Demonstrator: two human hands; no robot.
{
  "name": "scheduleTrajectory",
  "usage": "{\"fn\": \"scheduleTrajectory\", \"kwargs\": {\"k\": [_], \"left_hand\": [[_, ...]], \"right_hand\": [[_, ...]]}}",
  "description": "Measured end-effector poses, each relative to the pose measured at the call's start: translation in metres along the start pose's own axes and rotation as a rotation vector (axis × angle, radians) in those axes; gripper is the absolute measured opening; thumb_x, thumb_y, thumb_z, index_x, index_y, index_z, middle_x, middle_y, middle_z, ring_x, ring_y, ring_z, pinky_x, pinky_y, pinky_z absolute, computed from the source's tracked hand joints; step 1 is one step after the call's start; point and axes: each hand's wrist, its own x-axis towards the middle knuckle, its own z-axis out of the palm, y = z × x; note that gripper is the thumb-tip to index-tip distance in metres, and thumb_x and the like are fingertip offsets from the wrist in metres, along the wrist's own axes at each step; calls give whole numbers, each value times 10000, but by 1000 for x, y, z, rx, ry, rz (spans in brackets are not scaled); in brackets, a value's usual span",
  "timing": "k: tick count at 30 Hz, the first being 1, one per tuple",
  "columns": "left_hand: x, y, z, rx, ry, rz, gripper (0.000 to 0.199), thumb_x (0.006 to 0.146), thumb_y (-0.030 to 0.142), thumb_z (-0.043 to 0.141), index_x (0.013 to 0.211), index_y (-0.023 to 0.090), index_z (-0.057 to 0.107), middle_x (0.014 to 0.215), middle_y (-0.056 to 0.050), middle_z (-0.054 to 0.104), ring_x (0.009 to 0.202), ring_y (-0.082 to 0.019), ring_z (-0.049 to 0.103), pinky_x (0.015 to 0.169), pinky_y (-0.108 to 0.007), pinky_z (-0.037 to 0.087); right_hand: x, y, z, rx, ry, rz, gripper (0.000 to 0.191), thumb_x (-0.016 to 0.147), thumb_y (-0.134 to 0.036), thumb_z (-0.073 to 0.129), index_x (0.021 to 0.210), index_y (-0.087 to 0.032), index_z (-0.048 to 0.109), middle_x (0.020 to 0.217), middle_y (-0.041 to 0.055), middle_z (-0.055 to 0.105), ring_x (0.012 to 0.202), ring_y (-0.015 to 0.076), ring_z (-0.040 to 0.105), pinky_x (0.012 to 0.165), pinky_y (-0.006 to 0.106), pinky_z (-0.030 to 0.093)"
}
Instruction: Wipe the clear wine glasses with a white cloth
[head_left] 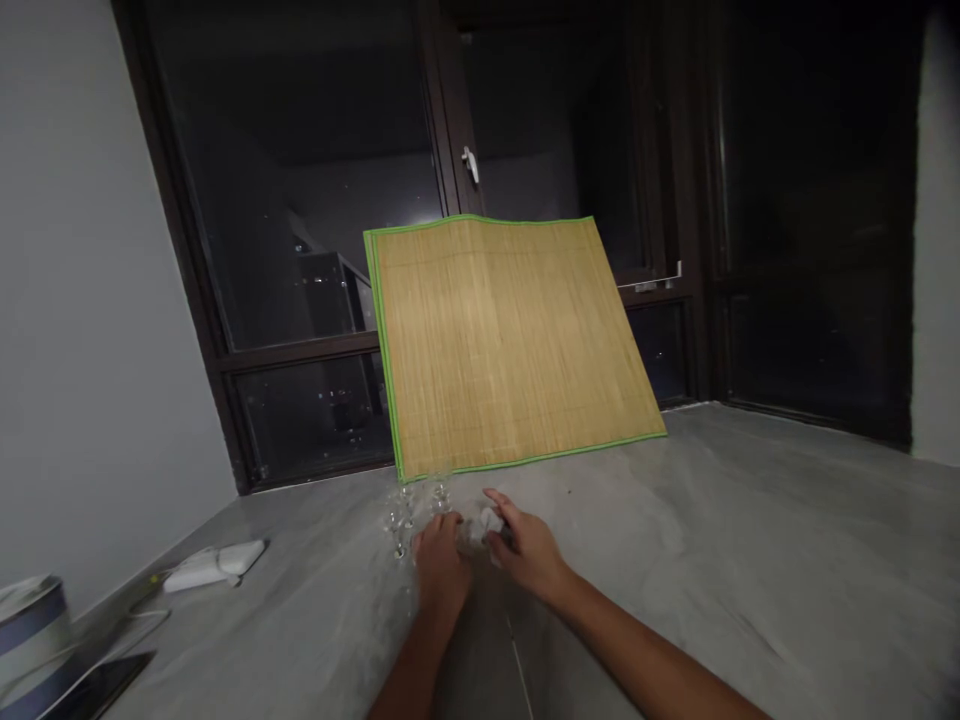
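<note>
Lower centre of frame, the right hand (531,550) had its fingers curled round a white wad (491,520) just beside a clear glass (471,536), left hand (441,558) probably steadying that, grip too blurred to tell, small glassware (441,494) near, likely for easy reach.

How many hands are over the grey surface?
2: the left hand beside small clear glassware, and the right hand to its right, a blurred whitish item at its fingers. No other hand shows.
</note>
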Motion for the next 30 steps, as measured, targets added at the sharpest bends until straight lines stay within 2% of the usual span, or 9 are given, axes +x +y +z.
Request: {"fn": "scheduleTrajectory", "kwargs": {"k": [6,9,13,17,19,23,27,30], "left_hand": [[-2,4,-2,4,-22,-71,316,767,100,528,1058,200,596,1083,-75,670,1076,-252,586,894,-353,332],[-6,14,-2,-41,-67,-33,167,790,183,562,951,204,597,992,-78,681,992,-261,607,846,-342,338],[-10,19,3,-104,-62,27,125,761,241,608,878,208,577,886,-72,671,860,-262,614,763,-326,343],[-9,12,14,-293,-35,4,218,748,152,560,954,217,588,850,-58,675,813,-248,620,709,-302,362],[-8,8,19,-396,-8,9,317,729,105,535,1017,223,596,913,-62,689,874,-248,626,748,-304,389],[-4,3,20,-535,-3,58,360,707,82,523,1018,236,619,967,-46,689,908,-227,615,797,-304,419],[-2,2,18,-610,-19,83,361,674,52,498,957,223,641,863,-23,668,801,-190,586,733,-274,413],[0,-1,18,-667,-2,4,313,649,76,530,898,221,652,750,0,624,711,-172,546,679,-260,396]], "right_hand": [[-3,-7,2,91,-142,22,849,760,-269,648,1525,-234,283,976,32,702,822,192,649,713,254,445],[-6,-5,4,133,-207,29,936,726,-316,700,1542,-227,252,990,38,697,836,208,637,729,278,451],[-6,0,5,220,-220,64,991,695,-367,751,1540,-238,250,1024,42,686,882,228,623,792,322,461],[0,4,7,418,-138,55,869,725,-371,742,1482,-237,337,1100,61,645,932,211,603,823,321,462],[3,4,7,547,-95,68,723,777,-361,691,1423,-226,394,976,35,641,831,175,596,741,286,465],[7,-1,7,765,-31,107,517,831,-418,640,1281,-217,483,799,-11,604,660,128,542,578,225,420],[11,-1,0,919,70,176,524,796,-515,673,1189,-207,513,748,-18,610,589,125,542,525,221,416],[18,7,-13,965,233,241,556,740,-542,705,1136,-198,521,721,-15,623,556,131,548,520,232,425]]}}
